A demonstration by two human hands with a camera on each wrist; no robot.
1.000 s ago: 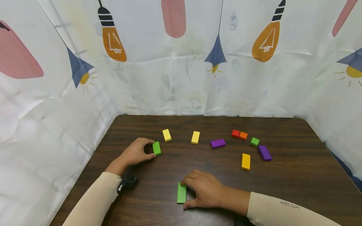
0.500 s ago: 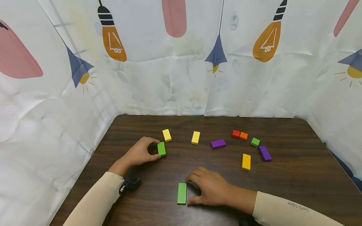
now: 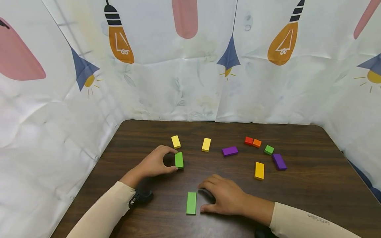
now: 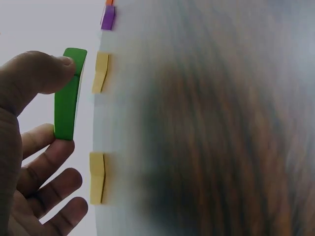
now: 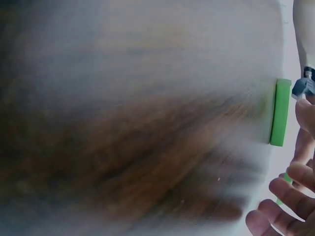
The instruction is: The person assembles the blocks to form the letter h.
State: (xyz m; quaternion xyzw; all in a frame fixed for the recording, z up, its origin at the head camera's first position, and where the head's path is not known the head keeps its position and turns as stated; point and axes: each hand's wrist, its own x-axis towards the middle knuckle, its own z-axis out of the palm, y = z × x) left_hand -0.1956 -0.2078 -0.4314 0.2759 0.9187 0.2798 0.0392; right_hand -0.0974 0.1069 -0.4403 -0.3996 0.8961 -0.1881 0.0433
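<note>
My left hand [image 3: 157, 162] pinches a bright green block [image 3: 179, 160] by its two ends, between thumb and fingers. In the left wrist view the green block [image 4: 68, 98] appears above the table surface, with the thumb at its upper end and fingertips under the lower one. A longer light green block [image 3: 191, 203] lies flat near the front of the table. Just right of it, my right hand [image 3: 224, 195] has its thumb and fingers spread apart, touching no block. In the right wrist view, that green block [image 5: 280, 113] is beside the fingers.
Two pale yellow blocks [image 3: 206, 144] and a purple block [image 3: 230, 151] lie behind the hands on the dark wooden table [image 3: 143, 132]. Farther right are red [image 3: 248, 140], orange [image 3: 257, 143], small green [image 3: 269, 149], second purple [image 3: 279, 162] and amber [image 3: 259, 171] blocks. A printed curtain [image 3: 190, 86] surrounds the table.
My left hand has moved right with the green block. My right hand has let go of the longer green block and drawn away to the right; that block stays put.
</note>
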